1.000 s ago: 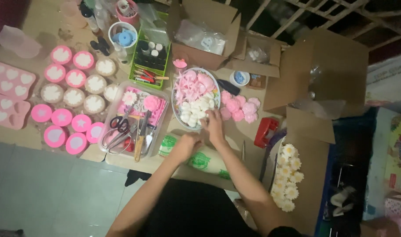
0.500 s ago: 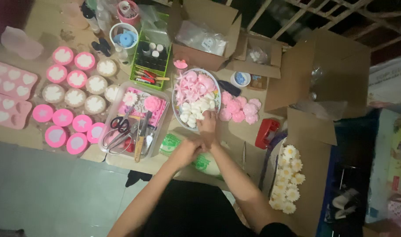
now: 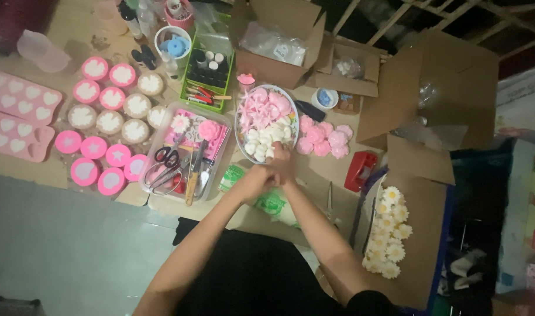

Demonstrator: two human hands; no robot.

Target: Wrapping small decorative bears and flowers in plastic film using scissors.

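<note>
Both hands (image 3: 271,169) have closed together, fingers (image 3: 282,153) pressed together at the bowl (image 3: 238,126) rim.

hands: left hand (image 3: 257,178) and right hand (image 3: 282,165) pressed together, anything between them hidden
bowl (image 3: 241,120): near rim covered by the fingers
green packet (image 3: 272,203): partly under the forearms
mould (image 3: 10,114): cut off at left edge

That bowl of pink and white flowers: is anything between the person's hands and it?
Nothing visible. Both hands, left hand and right hand, are clasped together right at the near rim of the bowl, over its white pieces. Whether they hold anything is hidden.
</note>
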